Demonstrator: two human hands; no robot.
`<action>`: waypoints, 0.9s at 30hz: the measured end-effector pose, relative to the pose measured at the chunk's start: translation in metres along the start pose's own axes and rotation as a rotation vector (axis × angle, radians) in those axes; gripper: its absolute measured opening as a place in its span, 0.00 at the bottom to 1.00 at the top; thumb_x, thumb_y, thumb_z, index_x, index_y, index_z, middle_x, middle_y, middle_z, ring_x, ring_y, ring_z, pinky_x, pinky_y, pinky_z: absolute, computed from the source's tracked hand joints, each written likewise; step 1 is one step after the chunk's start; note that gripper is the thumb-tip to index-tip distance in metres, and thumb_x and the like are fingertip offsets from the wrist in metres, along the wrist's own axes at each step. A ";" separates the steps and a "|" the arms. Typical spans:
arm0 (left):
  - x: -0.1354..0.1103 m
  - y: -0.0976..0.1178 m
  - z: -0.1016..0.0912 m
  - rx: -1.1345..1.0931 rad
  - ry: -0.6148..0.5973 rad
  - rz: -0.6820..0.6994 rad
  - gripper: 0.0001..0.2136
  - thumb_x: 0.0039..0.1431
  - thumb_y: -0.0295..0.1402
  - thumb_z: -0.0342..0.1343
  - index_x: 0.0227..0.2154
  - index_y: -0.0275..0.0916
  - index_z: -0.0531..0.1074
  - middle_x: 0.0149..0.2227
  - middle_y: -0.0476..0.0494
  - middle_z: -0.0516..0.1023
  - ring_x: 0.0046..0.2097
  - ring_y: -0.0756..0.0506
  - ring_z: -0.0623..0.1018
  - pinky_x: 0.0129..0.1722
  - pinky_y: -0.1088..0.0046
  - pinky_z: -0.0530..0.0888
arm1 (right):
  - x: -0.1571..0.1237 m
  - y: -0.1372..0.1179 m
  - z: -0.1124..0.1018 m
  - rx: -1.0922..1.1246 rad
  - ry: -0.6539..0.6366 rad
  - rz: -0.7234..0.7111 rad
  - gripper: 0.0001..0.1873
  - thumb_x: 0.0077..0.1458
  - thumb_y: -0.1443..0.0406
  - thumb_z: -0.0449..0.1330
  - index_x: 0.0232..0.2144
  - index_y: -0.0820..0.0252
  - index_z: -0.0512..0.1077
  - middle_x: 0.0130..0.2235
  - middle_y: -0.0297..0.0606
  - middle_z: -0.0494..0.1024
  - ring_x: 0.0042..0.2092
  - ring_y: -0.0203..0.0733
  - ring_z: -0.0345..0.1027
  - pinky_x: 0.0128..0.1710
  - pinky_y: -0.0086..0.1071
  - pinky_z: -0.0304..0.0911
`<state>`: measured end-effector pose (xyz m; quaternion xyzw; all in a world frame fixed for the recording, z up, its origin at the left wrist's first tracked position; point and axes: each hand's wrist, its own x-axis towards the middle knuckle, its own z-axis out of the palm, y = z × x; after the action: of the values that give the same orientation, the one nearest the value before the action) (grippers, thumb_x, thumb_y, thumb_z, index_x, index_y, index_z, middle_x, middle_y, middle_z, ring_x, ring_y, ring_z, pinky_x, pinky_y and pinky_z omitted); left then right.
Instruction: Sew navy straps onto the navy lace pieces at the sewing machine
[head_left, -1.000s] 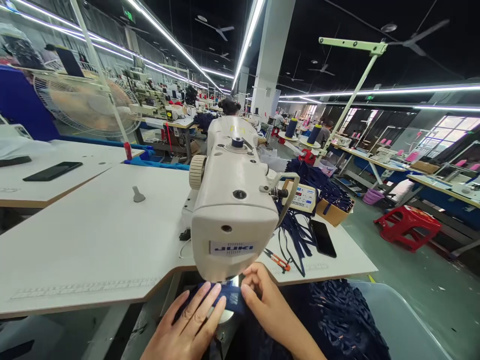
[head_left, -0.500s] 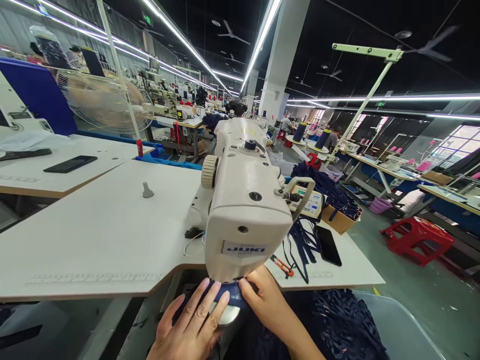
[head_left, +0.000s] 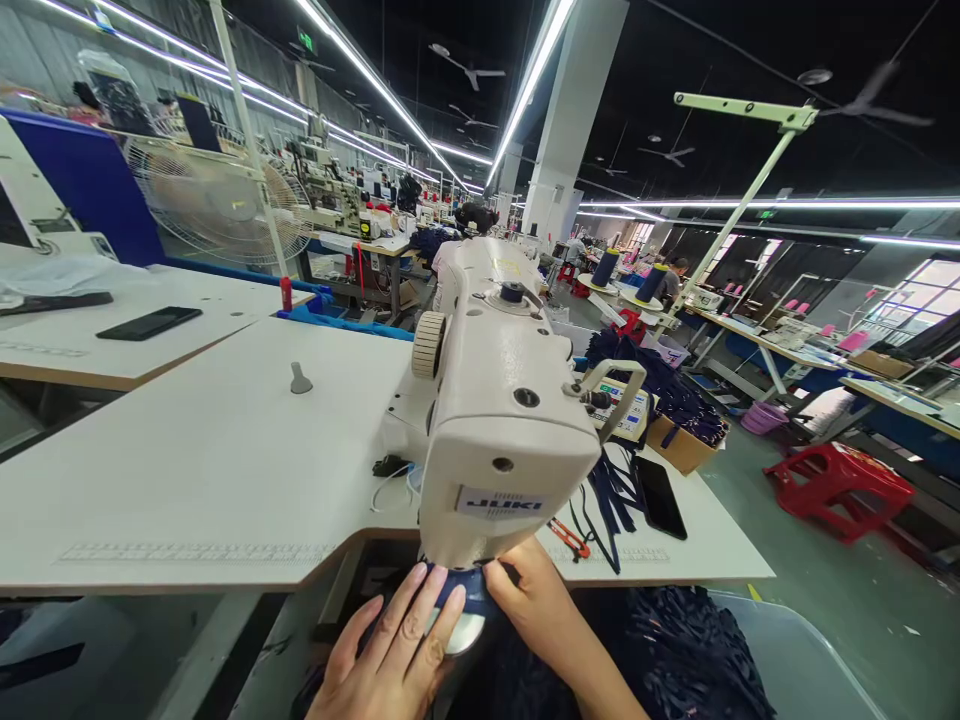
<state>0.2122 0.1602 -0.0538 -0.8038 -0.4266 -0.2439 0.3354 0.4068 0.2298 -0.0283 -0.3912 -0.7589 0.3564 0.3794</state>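
A cream sewing machine [head_left: 517,430] stands directly in front of me, its head end facing me. Under it, dark blue fabric [head_left: 466,588] lies over the rounded metal end of the machine's arm [head_left: 463,634]. My left hand [head_left: 401,640] rests on the fabric's left side, fingers stretched out and slightly spread. At the right, my right hand [head_left: 534,600] pinches the fabric's edge between thumb and fingers, close below the machine head. The needle area is hidden behind the head.
The white tabletop [head_left: 225,460] extends left. On the right lie an orange cutter [head_left: 570,538], navy strips [head_left: 613,490], a black phone [head_left: 660,497] and a control panel [head_left: 622,408]. A pile of navy pieces [head_left: 682,650] fills a clear bin below. A red stool [head_left: 840,485] stands farther right.
The view has shifted slightly, so the machine sits a little farther right in it. Both hands keep nearly the same place on the fabric.
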 end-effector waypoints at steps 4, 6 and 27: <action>0.001 -0.002 0.000 0.034 -0.020 0.012 0.18 0.57 0.32 0.53 0.52 0.41 0.70 0.52 0.44 0.75 0.68 0.45 0.49 0.66 0.57 0.40 | 0.000 -0.001 0.000 0.006 0.003 0.007 0.11 0.58 0.72 0.52 0.33 0.56 0.74 0.40 0.35 0.72 0.45 0.39 0.65 0.47 0.31 0.61; 0.002 -0.001 0.000 0.033 -0.010 0.008 0.18 0.57 0.32 0.53 0.51 0.42 0.71 0.52 0.45 0.76 0.68 0.46 0.49 0.66 0.58 0.40 | 0.000 -0.001 0.001 0.004 0.004 0.008 0.11 0.58 0.72 0.53 0.32 0.56 0.74 0.40 0.35 0.72 0.43 0.39 0.66 0.46 0.30 0.61; 0.000 0.014 -0.001 -0.245 0.061 -0.360 0.16 0.62 0.41 0.51 0.51 0.47 0.71 0.53 0.46 0.75 0.50 0.51 0.75 0.62 0.74 0.50 | -0.002 -0.003 0.010 0.015 0.029 0.005 0.10 0.59 0.72 0.50 0.31 0.58 0.70 0.42 0.36 0.70 0.43 0.38 0.63 0.46 0.28 0.59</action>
<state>0.2237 0.1538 -0.0579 -0.7418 -0.5201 -0.3738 0.1990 0.3982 0.2241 -0.0309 -0.3954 -0.7496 0.3573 0.3926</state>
